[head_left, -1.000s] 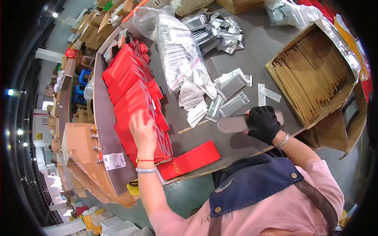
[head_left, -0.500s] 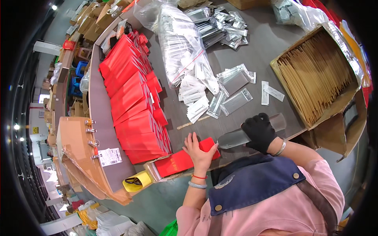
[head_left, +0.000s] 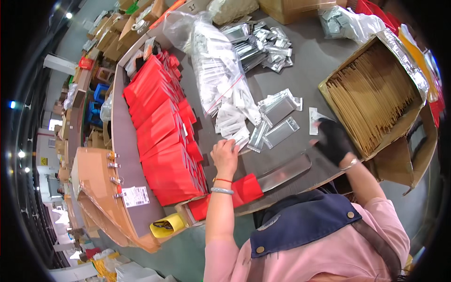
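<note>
My bare left hand (head_left: pixel 224 157) is at the near edge of a pile of small white packets (head_left: pixel 230 123). Its fingers are bent and drawn together on a white packet (head_left: pixel 241 136) there. In a black fingerless glove, my right hand (head_left: pixel 334 142) reaches towards two small white packets (head_left: pixel 313 121), thumb and fingers apart; it partly covers one of them. Between my arms and the table edge lies a red envelope (head_left: pixel 248 189). A long, clear, flat sleeve (head_left: pixel 286 172) extends from its right end.
Red envelopes (head_left: pixel 164 145) stand in rows at the left. A clear bag of white packets (head_left: pixel 213 61) lies mid-table, near flat clear-and-silver packets (head_left: pixel 282 131) and more silver packets (head_left: pixel 268 47). A carton of brown cards (head_left: pixel 371 94) stands right; a yellow holder (head_left: pixel 167 226) sits at the front-left edge.
My left hand has left the red envelope and moved up to the white packets. My right hand has let go of the clear sleeve and moved right and away towards the two packets.
</note>
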A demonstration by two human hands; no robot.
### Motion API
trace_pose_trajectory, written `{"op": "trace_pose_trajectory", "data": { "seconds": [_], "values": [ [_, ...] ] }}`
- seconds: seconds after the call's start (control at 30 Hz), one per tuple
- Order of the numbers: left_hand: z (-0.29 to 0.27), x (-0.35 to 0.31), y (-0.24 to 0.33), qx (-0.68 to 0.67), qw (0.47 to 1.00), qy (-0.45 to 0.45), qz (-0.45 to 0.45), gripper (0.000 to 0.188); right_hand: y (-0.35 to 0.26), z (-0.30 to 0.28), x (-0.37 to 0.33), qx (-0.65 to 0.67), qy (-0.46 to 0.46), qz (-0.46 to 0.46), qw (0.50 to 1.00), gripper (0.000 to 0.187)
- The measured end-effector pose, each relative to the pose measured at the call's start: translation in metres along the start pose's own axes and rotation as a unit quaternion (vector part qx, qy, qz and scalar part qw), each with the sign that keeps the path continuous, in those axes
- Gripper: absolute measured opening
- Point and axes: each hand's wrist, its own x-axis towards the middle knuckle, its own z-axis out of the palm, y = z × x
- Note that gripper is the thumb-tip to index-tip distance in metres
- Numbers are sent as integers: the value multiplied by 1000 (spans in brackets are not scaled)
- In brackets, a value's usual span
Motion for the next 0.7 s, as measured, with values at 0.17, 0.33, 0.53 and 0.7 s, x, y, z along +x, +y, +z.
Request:
{"op": "trace_pose_trajectory", "data": {
  "seconds": [0.17, 0.33, 0.53, 0.7],
  "values": [
    [2, 19, 13, 31, 994, 89, 51, 9, 114, -72, -47, -194, 113, 286, 931, 37],
    [41, 17, 95, -93, 990, 17, 101, 12, 156, -78, -63, -213, 7, 345, 914, 30],
    [44, 20, 118, -52, 994, -78, 61, 35, 139, -69, -53, -204, 14, 347, 915, 25],
    [10, 3, 119, -303, 933, -188, -41, 30, 165, -76, -68, -214, 172, 349, 896, 34]
  ]
}}
